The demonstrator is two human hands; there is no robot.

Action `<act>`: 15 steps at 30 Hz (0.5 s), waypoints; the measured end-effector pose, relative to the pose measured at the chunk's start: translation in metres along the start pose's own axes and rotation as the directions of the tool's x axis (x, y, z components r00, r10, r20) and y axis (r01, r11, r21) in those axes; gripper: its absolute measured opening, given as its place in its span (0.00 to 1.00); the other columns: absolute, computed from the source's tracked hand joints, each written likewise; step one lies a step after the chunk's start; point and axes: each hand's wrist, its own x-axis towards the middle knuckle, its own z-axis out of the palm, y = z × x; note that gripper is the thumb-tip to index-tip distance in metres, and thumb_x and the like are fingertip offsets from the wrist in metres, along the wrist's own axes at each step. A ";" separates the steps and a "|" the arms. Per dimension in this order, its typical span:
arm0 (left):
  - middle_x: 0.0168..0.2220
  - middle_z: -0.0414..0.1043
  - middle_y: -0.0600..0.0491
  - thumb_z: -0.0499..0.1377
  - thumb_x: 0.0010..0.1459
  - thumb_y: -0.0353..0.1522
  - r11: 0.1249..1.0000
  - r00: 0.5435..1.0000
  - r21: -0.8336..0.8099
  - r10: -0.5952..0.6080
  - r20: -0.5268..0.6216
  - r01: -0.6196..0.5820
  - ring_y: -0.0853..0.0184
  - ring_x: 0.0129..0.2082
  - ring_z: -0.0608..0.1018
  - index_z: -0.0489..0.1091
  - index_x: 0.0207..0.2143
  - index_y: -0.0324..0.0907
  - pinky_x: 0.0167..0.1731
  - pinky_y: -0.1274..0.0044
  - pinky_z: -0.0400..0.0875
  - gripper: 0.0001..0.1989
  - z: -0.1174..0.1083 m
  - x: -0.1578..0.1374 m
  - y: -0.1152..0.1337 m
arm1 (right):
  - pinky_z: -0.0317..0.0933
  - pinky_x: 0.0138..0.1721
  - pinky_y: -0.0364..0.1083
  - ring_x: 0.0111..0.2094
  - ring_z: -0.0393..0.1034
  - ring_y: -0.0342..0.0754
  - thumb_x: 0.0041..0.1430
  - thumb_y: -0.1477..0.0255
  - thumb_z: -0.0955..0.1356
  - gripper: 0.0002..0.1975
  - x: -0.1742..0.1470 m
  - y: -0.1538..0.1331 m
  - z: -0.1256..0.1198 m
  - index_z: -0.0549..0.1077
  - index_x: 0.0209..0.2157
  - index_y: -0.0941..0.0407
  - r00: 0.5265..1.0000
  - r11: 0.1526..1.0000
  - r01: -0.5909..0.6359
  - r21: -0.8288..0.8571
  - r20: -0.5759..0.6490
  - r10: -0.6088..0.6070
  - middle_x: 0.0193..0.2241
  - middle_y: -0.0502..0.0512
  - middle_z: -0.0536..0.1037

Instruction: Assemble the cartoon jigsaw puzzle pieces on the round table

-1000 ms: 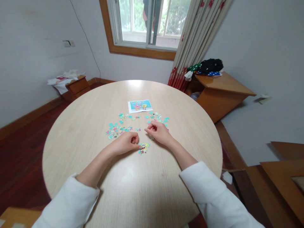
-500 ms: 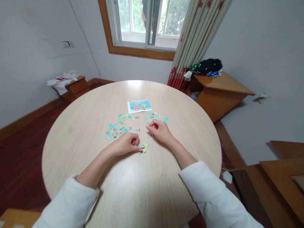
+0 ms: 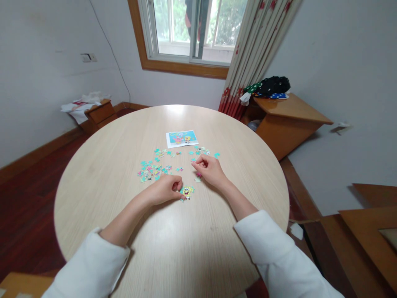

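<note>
A small joined patch of jigsaw pieces [image 3: 187,191], showing a yellow cartoon face, lies flat on the round wooden table [image 3: 186,248]. At its left edge rests my left hand [image 3: 166,188], fingers curled and thumb against the patch. My right hand [image 3: 208,169] is up and to the right, its thumb and fingers pinched together; anything between the fingertips is too small to make out. Loose jigsaw pieces [image 3: 150,171] are scattered left of centre. More pieces [image 3: 201,151] lie just beyond my right hand, and a pale one [image 3: 197,180] sits below it.
A printed reference picture [image 3: 182,139] of the cartoon scene lies behind the pieces. Beyond the table are a window [image 3: 192,33], a curtain [image 3: 251,49] and a wooden cabinet [image 3: 291,111] with cloths on top. A small drawer unit [image 3: 102,114] stands back left.
Both hands stay almost where they were. My right hand has shifted very slightly right, and a pink piece beneath it shows a little more.
</note>
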 end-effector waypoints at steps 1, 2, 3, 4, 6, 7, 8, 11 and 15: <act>0.18 0.54 0.62 0.63 0.43 0.35 1.000 1.000 0.009 0.002 0.004 -0.002 0.72 0.22 0.57 0.57 0.19 0.42 0.24 0.78 0.49 0.15 0.000 0.000 0.000 | 0.49 0.24 0.42 0.20 0.54 0.40 0.52 0.66 0.67 0.11 0.000 0.000 0.000 0.64 0.22 0.56 1.000 1.000 0.001 0.000 -0.001 -0.001 0.16 0.43 0.60; 0.18 0.54 0.62 0.62 0.44 0.35 1.000 1.000 0.019 0.004 0.007 -0.004 0.72 0.22 0.57 0.57 0.19 0.42 0.24 0.78 0.49 0.14 0.000 0.000 0.001 | 0.49 0.24 0.42 0.20 0.53 0.40 0.52 0.66 0.67 0.11 0.000 0.000 0.000 0.64 0.22 0.56 1.000 1.000 0.001 0.000 -0.001 -0.001 0.16 0.43 0.60; 0.18 0.54 0.62 0.62 0.44 0.34 1.000 1.000 0.030 0.005 0.008 -0.006 0.72 0.22 0.57 0.57 0.19 0.42 0.24 0.78 0.50 0.14 0.000 -0.001 0.002 | 0.49 0.24 0.42 0.20 0.53 0.39 0.52 0.66 0.67 0.11 0.000 0.000 0.000 0.64 0.22 0.56 1.000 1.000 0.000 -0.001 0.000 0.000 0.16 0.43 0.60; 0.18 0.54 0.62 0.62 0.44 0.34 0.999 1.000 0.042 0.005 0.007 -0.006 0.72 0.21 0.57 0.56 0.19 0.42 0.24 0.78 0.50 0.15 -0.001 -0.001 0.003 | 0.49 0.24 0.42 0.20 0.53 0.39 0.52 0.66 0.67 0.11 0.000 0.000 0.000 0.64 0.22 0.56 1.000 1.000 -0.001 -0.004 0.000 0.001 0.16 0.43 0.60; 0.18 0.54 0.62 0.62 0.44 0.34 0.998 1.000 0.066 -0.001 0.004 0.000 0.72 0.21 0.58 0.56 0.19 0.42 0.25 0.78 0.50 0.15 -0.001 -0.001 0.004 | 0.49 0.24 0.41 0.19 0.53 0.39 0.52 0.66 0.67 0.10 0.000 0.001 0.000 0.65 0.22 0.56 1.000 1.000 -0.002 -0.015 -0.002 0.002 0.16 0.43 0.60; 0.18 0.55 0.62 0.62 0.45 0.34 0.997 1.000 0.073 -0.005 0.006 0.004 0.72 0.22 0.58 0.56 0.19 0.42 0.25 0.78 0.50 0.14 -0.001 -0.002 0.005 | 0.49 0.24 0.41 0.19 0.53 0.39 0.52 0.66 0.67 0.10 0.000 0.001 0.001 0.65 0.22 0.56 1.000 1.000 -0.003 -0.020 -0.003 0.003 0.16 0.43 0.60; 0.18 0.55 0.62 0.62 0.45 0.34 0.997 1.000 0.077 -0.008 0.011 0.007 0.72 0.22 0.58 0.57 0.20 0.42 0.25 0.78 0.50 0.14 -0.001 -0.002 0.005 | 0.49 0.24 0.41 0.19 0.53 0.39 0.52 0.67 0.67 0.10 0.000 0.001 0.001 0.65 0.22 0.56 1.000 1.000 -0.004 -0.025 -0.003 0.004 0.15 0.43 0.60; 0.19 0.56 0.62 0.61 0.45 0.34 0.997 0.999 0.073 0.000 0.033 -0.002 0.72 0.22 0.59 0.57 0.20 0.42 0.25 0.78 0.51 0.13 -0.001 -0.002 0.005 | 0.49 0.24 0.41 0.19 0.53 0.39 0.52 0.67 0.66 0.09 0.000 0.003 0.002 0.65 0.23 0.56 1.000 1.000 -0.001 -0.030 0.001 0.001 0.15 0.43 0.61; 0.19 0.56 0.62 0.61 0.45 0.33 0.999 0.999 0.043 0.020 0.035 -0.021 0.72 0.22 0.59 0.58 0.21 0.42 0.25 0.78 0.52 0.12 0.000 -0.003 0.005 | 0.50 0.24 0.41 0.19 0.54 0.39 0.51 0.67 0.67 0.09 0.000 0.004 0.002 0.65 0.23 0.56 1.000 0.999 0.017 -0.040 0.003 -0.017 0.15 0.43 0.60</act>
